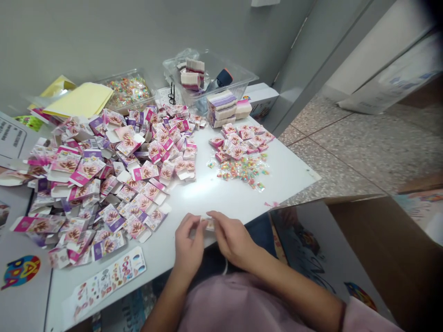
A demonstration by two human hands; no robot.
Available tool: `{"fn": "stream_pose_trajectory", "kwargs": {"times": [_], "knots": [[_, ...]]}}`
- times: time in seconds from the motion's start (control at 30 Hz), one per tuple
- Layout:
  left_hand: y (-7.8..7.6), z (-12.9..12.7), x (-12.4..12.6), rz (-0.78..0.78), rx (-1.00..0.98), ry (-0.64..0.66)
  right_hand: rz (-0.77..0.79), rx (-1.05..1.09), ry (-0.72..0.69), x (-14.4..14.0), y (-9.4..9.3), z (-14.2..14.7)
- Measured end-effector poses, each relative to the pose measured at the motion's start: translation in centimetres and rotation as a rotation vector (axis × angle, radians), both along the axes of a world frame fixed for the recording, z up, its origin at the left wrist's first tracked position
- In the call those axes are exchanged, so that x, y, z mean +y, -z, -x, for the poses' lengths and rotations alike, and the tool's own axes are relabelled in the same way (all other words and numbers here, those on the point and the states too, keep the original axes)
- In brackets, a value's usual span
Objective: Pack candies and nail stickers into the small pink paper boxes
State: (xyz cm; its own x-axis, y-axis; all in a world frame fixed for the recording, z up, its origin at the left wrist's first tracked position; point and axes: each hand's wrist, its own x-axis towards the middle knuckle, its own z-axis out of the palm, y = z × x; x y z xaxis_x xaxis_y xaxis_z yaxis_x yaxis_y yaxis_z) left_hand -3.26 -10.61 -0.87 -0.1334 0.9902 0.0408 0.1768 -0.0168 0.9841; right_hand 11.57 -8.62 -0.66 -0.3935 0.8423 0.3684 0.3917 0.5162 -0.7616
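Near the table's front edge, my left hand [189,242] and my right hand [232,237] are closed on a small printed carton [208,224] between them. Fingers cover most of it, so whether its flaps are folded in is hidden. Ahead and to the right lie small clear packets of coloured bits [242,171], with a group of closed pink cartons [238,142] just behind them. A wide heap of pink and purple cartons [138,170], many with flaps raised, spreads over the left side.
At the back stand a clear bin [242,76] holding paper stacks and a dark tool, a tray of packets [129,90], and stacked leaflets [221,108]. Yellow envelopes [81,99] lie back left, a sticker sheet [110,281] front left. An open cardboard box [367,221] sits right of the table.
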Motion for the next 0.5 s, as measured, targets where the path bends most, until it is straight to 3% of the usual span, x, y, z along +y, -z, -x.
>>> {"fn": "stream_pose_trajectory", "kwargs": {"times": [0.1,0.3,0.4,0.5], "knots": [[0.4,-0.5,-0.3,-0.009,-0.067,-0.137,-0.039,-0.024,0.04,-0.2,0.4,1.0],[0.0,-0.3,-1.1,0.079,-0.089,-0.305,0.088,0.323,-0.024,0.4,0.3,1.2],[-0.3,2.8,-2.9,-0.098,0.196,-0.333,0.06,0.288,0.067,2.1,0.7,-0.6],[0.1,7.8,-5.9,-0.221,0.622,-0.443,-0.054,0.03,0.176,4.4,1.5,-2.7]]}}
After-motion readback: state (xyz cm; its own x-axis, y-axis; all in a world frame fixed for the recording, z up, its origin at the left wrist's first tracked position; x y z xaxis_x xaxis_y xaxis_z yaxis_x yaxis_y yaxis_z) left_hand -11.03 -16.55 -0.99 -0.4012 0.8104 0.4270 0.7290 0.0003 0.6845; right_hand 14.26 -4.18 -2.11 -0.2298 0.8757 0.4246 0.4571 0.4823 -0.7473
